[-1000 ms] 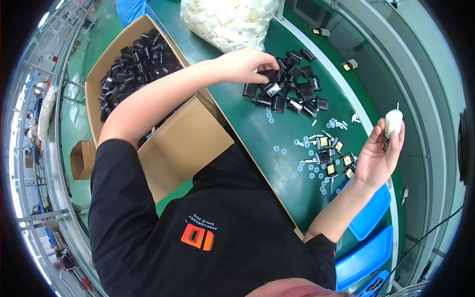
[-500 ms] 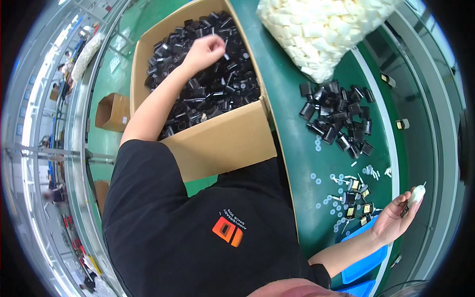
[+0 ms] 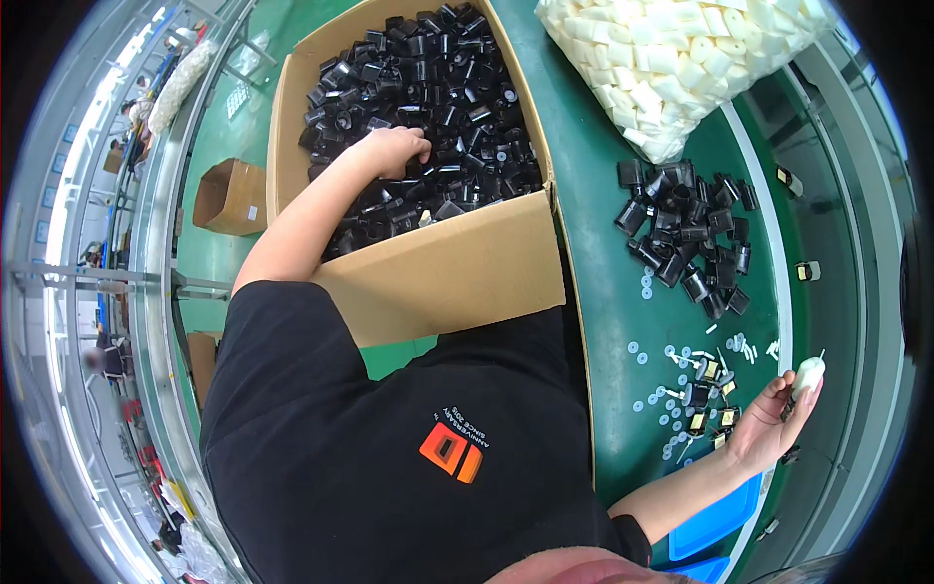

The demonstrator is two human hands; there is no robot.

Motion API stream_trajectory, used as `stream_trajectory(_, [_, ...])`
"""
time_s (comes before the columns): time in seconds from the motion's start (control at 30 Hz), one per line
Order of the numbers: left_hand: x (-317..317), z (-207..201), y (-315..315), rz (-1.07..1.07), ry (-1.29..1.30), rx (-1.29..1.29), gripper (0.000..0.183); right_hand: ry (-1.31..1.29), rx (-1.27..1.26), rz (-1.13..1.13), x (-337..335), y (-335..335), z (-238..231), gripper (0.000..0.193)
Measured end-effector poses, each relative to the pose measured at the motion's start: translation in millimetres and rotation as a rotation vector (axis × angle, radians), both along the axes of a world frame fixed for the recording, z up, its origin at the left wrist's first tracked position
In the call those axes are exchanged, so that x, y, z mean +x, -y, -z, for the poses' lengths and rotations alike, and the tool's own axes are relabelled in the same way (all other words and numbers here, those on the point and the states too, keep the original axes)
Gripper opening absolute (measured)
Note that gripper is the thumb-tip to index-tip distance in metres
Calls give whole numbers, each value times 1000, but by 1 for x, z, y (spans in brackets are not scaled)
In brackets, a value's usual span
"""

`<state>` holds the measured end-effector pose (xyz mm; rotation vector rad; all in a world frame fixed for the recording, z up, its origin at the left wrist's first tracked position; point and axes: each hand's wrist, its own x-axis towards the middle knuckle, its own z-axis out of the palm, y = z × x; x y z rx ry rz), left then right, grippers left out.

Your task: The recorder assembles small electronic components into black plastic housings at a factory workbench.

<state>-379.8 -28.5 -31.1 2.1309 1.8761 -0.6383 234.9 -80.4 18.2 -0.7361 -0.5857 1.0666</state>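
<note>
My left hand [image 3: 396,153] reaches into a big cardboard box [image 3: 443,258] filled with glossy black plastic housings [image 3: 423,70]. Its fingers curl down among them, and whether they grip a housing is hidden. Off to the right, my right hand [image 3: 769,425] is closed around a white rounded piece [image 3: 808,375] with a thin pin sticking up from its top. Something dark shows under that piece, between the fingers. Close to this hand, small dark assemblies with yellow faces [image 3: 698,422] lie on the green table [image 3: 608,409].
A clear bag of cream-white blocks [image 3: 681,58] stands at the far right. Nearer lies a heap of black housings [image 3: 691,229]. Small translucent washers [image 3: 639,406] and white pins [image 3: 744,347] are scattered around. A blue tray [image 3: 715,521] sits beside my right forearm.
My left hand has come lower and nearer within the box, down onto the black housings. The right hand keeps hold of the white piece. The whole view has shifted slightly.
</note>
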Motion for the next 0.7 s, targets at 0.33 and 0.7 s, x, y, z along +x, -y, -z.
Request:
stream_trajectory(0.33, [12, -44, 20, -48, 511, 216, 30, 191, 75, -25, -2, 7, -6, 38])
stream_trajectory(0.7, [92, -87, 26, -85, 984, 354, 27, 161, 75, -10, -10, 9, -6, 34])
